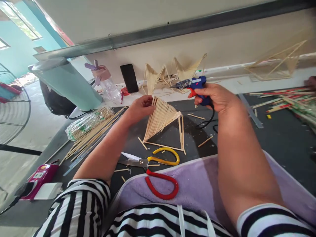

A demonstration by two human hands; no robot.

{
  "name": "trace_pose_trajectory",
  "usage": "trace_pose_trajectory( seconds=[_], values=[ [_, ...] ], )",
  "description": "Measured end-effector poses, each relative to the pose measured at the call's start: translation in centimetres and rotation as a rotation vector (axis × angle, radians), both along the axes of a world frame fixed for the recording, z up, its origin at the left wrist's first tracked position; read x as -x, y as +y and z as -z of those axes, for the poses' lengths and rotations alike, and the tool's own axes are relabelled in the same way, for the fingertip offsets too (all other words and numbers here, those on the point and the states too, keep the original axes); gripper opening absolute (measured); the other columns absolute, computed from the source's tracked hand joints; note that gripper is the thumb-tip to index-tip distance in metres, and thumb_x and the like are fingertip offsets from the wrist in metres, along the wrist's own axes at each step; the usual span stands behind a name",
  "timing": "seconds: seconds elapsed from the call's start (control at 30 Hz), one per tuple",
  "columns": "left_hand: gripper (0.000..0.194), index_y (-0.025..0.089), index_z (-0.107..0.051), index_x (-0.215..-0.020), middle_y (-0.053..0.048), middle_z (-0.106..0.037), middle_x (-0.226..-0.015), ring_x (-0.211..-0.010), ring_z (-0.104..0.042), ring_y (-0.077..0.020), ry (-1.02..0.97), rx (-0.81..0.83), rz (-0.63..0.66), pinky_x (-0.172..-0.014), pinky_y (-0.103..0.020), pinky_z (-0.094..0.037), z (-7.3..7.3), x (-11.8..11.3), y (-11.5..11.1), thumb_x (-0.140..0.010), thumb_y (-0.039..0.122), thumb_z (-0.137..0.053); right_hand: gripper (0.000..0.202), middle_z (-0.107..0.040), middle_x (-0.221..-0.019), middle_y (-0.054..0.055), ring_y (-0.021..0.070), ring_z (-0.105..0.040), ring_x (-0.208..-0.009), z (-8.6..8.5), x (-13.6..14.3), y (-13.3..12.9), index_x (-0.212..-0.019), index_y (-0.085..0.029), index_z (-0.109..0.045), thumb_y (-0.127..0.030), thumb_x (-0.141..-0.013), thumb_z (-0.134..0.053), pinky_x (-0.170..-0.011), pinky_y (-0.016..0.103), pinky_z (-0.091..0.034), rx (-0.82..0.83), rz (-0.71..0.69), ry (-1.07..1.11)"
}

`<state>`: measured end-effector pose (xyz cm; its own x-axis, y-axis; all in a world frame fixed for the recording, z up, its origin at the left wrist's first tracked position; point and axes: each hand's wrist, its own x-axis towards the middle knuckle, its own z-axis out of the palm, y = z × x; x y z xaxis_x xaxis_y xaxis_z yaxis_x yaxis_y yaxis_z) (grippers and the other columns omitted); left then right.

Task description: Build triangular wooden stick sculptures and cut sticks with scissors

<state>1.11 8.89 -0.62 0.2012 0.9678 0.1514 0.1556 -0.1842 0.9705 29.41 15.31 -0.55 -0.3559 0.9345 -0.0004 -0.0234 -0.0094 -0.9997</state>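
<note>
A wooden stick structure [161, 120] with a slanted, fanned row of sticks stands on the dark table. My left hand [144, 107] pinches its upper left edge, thumb and fingers closed there. In my right hand [207, 93] is a blue glue gun [201, 84] with a red trigger; its nozzle points left, above and behind the structure. Scissors [145, 163] with one yellow and one red handle lie open in front of the structure, the red handle on a purple towel [197, 181].
Behind are more stick structures [189, 70], a phone [129, 78] and a pink-topped bottle [106, 82]. Loose sticks [91, 136] and a teal tumbler [69, 82] are at the left. A stick pile [291, 102] lies right, near part of another person's hand [311, 82].
</note>
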Motion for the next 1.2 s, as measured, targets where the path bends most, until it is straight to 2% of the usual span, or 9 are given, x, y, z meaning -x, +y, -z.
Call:
trace_pose_trajectory(
  seconds=[0.3,0.43,0.5,0.6,0.7,0.83,0.93,1.07,1.2],
  values=[
    [0.029,0.015,-0.066,-0.089,-0.005,-0.069,-0.088,-0.086,-0.063,-0.0200,-0.032,0.022,0.006,-0.078,-0.031,-0.046,-0.1,0.1,0.1,-0.060,0.017,-0.072,0.008,-0.070,-0.069,0.007,0.0098,-0.055,-0.047,4.1,1.0,2.0,-0.072,-0.011,-0.066,-0.019,-0.070,-0.068,-0.045,0.023,-0.047,0.321,0.094,-0.076],
    [0.028,0.015,-0.067,-0.088,-0.006,-0.070,-0.088,-0.086,-0.064,-0.0198,-0.024,0.014,0.011,-0.079,-0.031,-0.046,-0.1,0.1,0.1,-0.060,0.017,-0.072,0.019,-0.071,-0.072,0.010,0.0129,-0.059,-0.051,5.2,1.5,2.3,-0.075,-0.012,-0.066,-0.030,-0.080,-0.062,-0.050,0.025,-0.050,0.326,0.090,-0.154],
    [0.028,0.015,-0.067,-0.090,-0.005,-0.070,-0.089,-0.085,-0.064,-0.0193,-0.011,0.005,0.022,-0.080,-0.031,-0.047,-0.1,0.2,0.1,-0.062,0.017,-0.070,0.031,-0.072,-0.074,0.012,0.0164,-0.064,-0.059,5.4,1.4,2.4,-0.078,-0.013,-0.067,-0.040,-0.087,-0.054,-0.054,0.027,-0.050,0.255,0.106,-0.353],
    [0.029,0.016,-0.067,-0.093,-0.005,-0.071,-0.091,-0.085,-0.065,-0.0188,0.007,-0.012,0.033,-0.079,-0.030,-0.048,0.1,0.3,0.1,-0.064,0.016,-0.067,0.037,-0.071,-0.075,0.015,0.0249,-0.068,-0.076,4.5,0.5,2.5,-0.080,-0.014,-0.069,-0.047,-0.085,-0.053,-0.063,0.031,-0.050,0.112,0.207,-0.718],
    [0.028,0.016,-0.067,-0.093,-0.004,-0.071,-0.091,-0.085,-0.065,-0.0179,0.017,-0.021,0.029,-0.077,-0.029,-0.047,0.1,0.4,0.0,-0.065,0.015,-0.066,0.031,-0.070,-0.078,0.019,0.0321,-0.066,-0.091,2.3,-0.1,2.2,-0.080,-0.014,-0.070,-0.044,-0.078,-0.064,-0.073,0.036,-0.048,0.027,0.326,-0.953],
    [0.024,0.017,-0.065,-0.090,-0.003,-0.071,-0.092,-0.087,-0.065,-0.0175,0.021,-0.035,0.043,-0.078,-0.028,-0.047,0.2,0.4,0.0,-0.066,0.014,-0.064,0.032,-0.069,-0.091,0.018,0.0316,-0.063,-0.098,-0.6,1.2,0.7,-0.082,-0.018,-0.072,-0.043,-0.084,-0.053,-0.079,0.037,-0.046,-0.311,0.401,-1.247],
    [0.023,0.018,-0.065,-0.090,-0.003,-0.071,-0.092,-0.089,-0.065,-0.0179,0.022,-0.050,0.068,-0.080,-0.029,-0.048,0.3,0.4,0.0,-0.068,0.014,-0.062,0.025,-0.070,-0.094,0.014,0.0288,-0.063,-0.094,-1.1,2.8,0.1,-0.081,-0.020,-0.073,-0.036,-0.083,-0.053,-0.078,0.035,-0.046,-0.441,0.313,-1.302],
    [0.024,0.018,-0.067,-0.091,-0.003,-0.071,-0.090,-0.087,-0.065,-0.0188,0.018,-0.065,0.066,-0.080,-0.030,-0.049,0.4,0.4,0.1,-0.067,0.016,-0.063,0.015,-0.071,-0.087,0.012,0.0281,-0.065,-0.087,-0.5,2.6,0.7,-0.074,-0.020,-0.072,-0.032,-0.075,-0.064,-0.074,0.035,-0.046,-0.224,0.171,-1.409],
    [0.023,0.019,-0.067,-0.090,-0.003,-0.071,-0.088,-0.086,-0.065,-0.0193,0.019,-0.069,0.063,-0.079,-0.032,-0.049,0.2,0.4,0.0,-0.067,0.018,-0.064,0.015,-0.071,-0.084,0.010,0.0251,-0.065,-0.088,-0.5,2.7,0.5,-0.077,-0.020,-0.072,-0.027,-0.079,-0.059,-0.077,0.033,-0.046,-0.398,0.300,-1.159]
  ],
)
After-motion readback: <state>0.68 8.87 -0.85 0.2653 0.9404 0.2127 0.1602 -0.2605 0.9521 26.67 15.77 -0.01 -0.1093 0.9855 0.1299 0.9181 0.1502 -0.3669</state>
